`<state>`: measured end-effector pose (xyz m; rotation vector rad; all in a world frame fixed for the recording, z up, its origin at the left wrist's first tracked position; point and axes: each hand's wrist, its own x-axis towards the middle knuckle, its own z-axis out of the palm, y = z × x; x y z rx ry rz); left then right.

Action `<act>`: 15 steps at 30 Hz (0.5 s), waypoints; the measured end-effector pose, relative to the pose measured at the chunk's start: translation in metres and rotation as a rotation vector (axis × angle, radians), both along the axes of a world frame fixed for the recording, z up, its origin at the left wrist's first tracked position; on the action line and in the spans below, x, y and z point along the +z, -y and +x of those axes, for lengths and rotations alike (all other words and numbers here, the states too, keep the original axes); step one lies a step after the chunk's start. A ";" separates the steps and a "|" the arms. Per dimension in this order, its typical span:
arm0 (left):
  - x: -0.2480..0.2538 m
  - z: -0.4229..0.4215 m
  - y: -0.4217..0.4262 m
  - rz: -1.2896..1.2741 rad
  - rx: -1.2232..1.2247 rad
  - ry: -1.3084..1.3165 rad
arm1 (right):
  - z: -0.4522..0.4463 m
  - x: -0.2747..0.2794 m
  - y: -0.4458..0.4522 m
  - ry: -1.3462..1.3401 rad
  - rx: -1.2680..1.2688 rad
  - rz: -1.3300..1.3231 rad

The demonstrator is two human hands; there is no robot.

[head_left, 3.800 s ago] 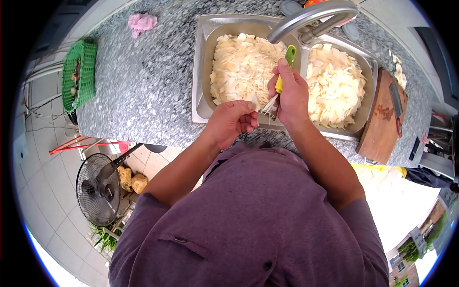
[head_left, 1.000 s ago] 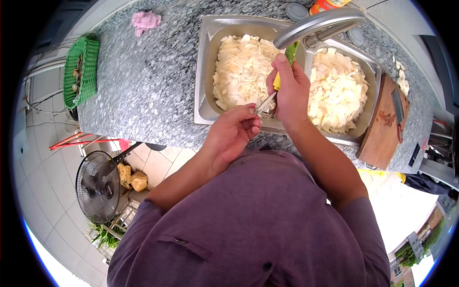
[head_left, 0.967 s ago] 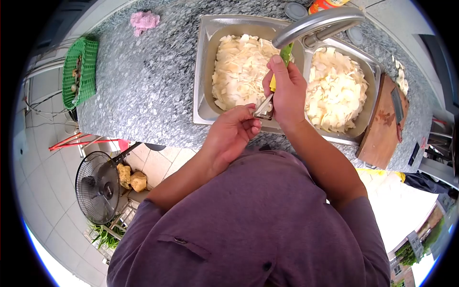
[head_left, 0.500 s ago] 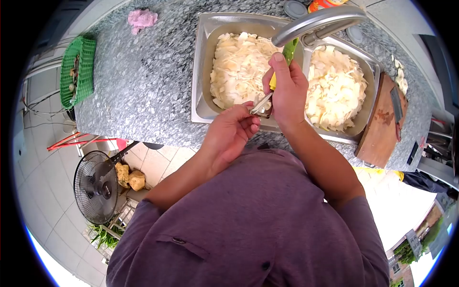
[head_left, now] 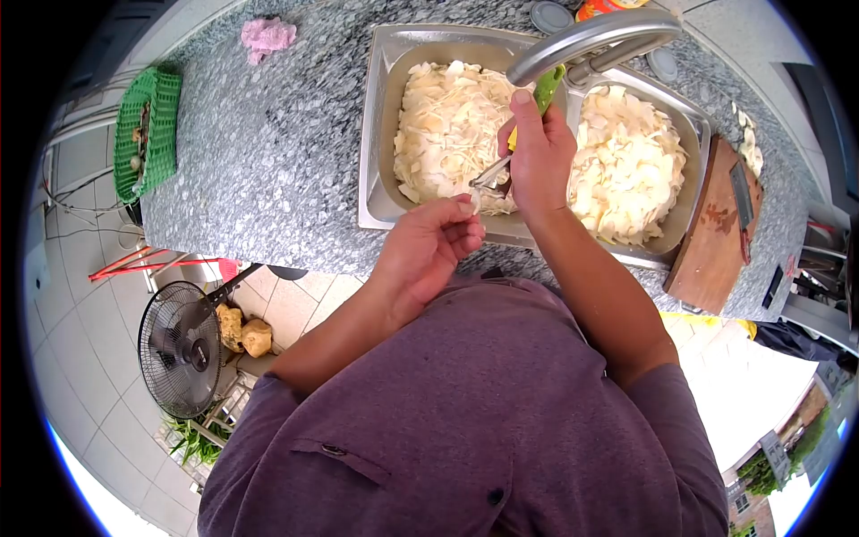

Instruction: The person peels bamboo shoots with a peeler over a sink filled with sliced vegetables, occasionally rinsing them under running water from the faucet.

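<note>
My right hand [head_left: 544, 166] is closed around the green-and-yellow handle of a peeler [head_left: 548, 88], its metal head angled down and left over the left basin's near edge. Close below that head, the thumb and fingers of my left hand [head_left: 425, 246] pinch a small pale piece [head_left: 474, 204], mostly hidden by the fingertips. Thin whitish slices [head_left: 456, 125] fill the left sink basin [head_left: 383, 152] beneath my hands. More pale slices [head_left: 626, 170] are heaped in the right basin.
A curved metal faucet [head_left: 591, 40] arches over the sink. To the right lie a wooden cutting board [head_left: 711, 233] and a knife [head_left: 743, 201]. A pink cloth [head_left: 267, 36] and a green basket [head_left: 161, 125] are on the left; a black fan [head_left: 182, 349] stands below the counter.
The peeler's head has risen slightly away from my left fingertips, leaving a small gap. Its handle has tilted a little to the right. My left hand has barely shifted.
</note>
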<state>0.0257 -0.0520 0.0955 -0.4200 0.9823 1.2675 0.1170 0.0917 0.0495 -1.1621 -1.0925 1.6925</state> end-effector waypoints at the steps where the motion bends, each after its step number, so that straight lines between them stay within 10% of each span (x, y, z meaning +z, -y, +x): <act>1: 0.002 0.001 0.001 -0.015 -0.010 -0.001 | 0.001 -0.008 -0.005 0.023 -0.023 -0.005; 15: -0.004 0.005 -0.001 -0.002 -0.045 -0.056 | 0.012 0.014 0.013 -0.012 0.025 -0.185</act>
